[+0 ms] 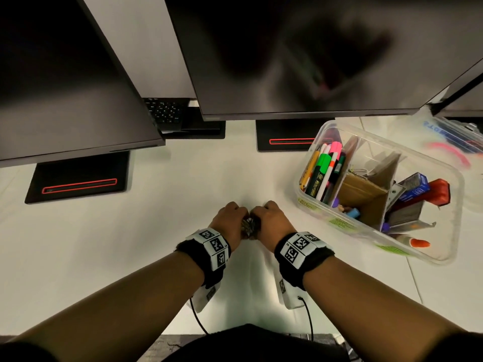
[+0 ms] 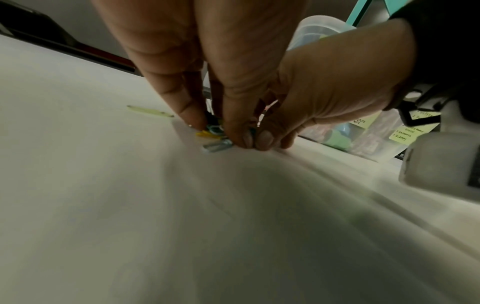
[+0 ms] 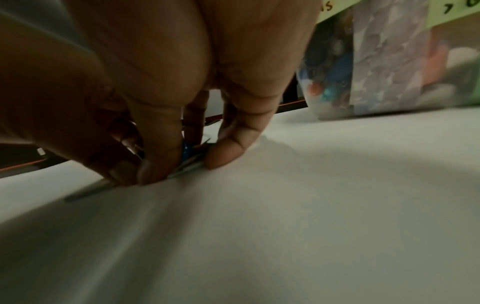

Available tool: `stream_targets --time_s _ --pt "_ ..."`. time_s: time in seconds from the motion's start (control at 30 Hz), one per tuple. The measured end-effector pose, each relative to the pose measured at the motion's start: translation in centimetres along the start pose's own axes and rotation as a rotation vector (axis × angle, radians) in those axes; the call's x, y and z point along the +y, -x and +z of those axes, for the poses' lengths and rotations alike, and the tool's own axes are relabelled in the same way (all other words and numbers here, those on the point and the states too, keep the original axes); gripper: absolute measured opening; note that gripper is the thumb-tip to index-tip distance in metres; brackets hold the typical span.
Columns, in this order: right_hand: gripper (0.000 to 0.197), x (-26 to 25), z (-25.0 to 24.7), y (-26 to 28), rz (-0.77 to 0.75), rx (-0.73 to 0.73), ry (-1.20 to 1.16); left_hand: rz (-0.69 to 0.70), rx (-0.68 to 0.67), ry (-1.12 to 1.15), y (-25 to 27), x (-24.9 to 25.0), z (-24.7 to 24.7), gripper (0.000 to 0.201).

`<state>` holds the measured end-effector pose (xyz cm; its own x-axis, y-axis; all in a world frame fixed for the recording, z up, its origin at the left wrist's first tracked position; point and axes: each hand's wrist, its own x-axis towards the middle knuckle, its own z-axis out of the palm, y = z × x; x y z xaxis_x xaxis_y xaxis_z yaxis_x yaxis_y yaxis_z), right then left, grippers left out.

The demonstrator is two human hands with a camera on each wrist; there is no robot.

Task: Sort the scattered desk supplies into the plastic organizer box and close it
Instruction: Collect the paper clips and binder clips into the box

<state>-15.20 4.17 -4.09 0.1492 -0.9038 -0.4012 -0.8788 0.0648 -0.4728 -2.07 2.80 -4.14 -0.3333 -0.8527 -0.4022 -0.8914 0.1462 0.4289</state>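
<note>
On the white desk, both hands huddle together over a small heap of coloured clips (image 1: 249,226). My left hand (image 1: 231,216) curls its fingers round the heap's left side, and my right hand (image 1: 271,216) closes in from the right. In the left wrist view, blue and yellow clips (image 2: 215,145) show under the left hand's (image 2: 207,127) fingertips. In the right wrist view, the right hand (image 3: 179,166) pinches the blue and metal clips (image 3: 187,151) against the desk. The clear organizer box (image 1: 444,259) stands open at the right, holding markers (image 1: 325,171), cardboard dividers and staple boxes.
Two dark monitors hang over the desk's back, with black stands (image 1: 78,178) and a keyboard (image 1: 164,112) below them. A clear plastic piece with pink and blue print (image 1: 454,142) lies behind the box. A pale yellow strip (image 2: 149,111) lies just beyond the hands.
</note>
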Motion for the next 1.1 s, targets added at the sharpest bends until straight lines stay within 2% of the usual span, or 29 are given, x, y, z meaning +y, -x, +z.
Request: stream_targets --time_s 0.13,0.33,0.43,0.57,0.7,0.9,1.1 --pt "0.025 0.3 -0.4 0.1 -0.017 -0.030 0.024 0.053 -0.004 -0.014 -0.2 0.4 -0.1 0.026" --pt "0.028 0.0 -1.7 0.3 0.019 -0.051 0.048 0.050 -0.073 -0.094 -0.5 1.2 -0.9 0.021" --pt "0.029 -0.6 -2.7 0.5 0.045 -0.055 0.034 0.011 -0.103 -0.062 -0.8 1.6 -2.0 0.021" --pt "0.025 -1.6 -4.2 0.9 0.058 0.065 -0.057 -0.032 -0.005 0.078 -0.3 1.9 -4.0 0.020" --pt "0.022 -3.2 -6.4 1.6 0.008 0.197 -0.118 -0.050 0.077 0.197 0.7 2.6 -6.9 0.016" --pt "0.019 -4.9 -11.7 2.9 -0.101 0.351 -0.208 0.046 0.228 0.225 1.5 5.7 -11.7 0.012" --pt "0.011 -2.1 -17.3 5.0 -0.049 0.460 -0.452 0.152 0.307 0.315 0.3 11.8 -13.3 0.010"
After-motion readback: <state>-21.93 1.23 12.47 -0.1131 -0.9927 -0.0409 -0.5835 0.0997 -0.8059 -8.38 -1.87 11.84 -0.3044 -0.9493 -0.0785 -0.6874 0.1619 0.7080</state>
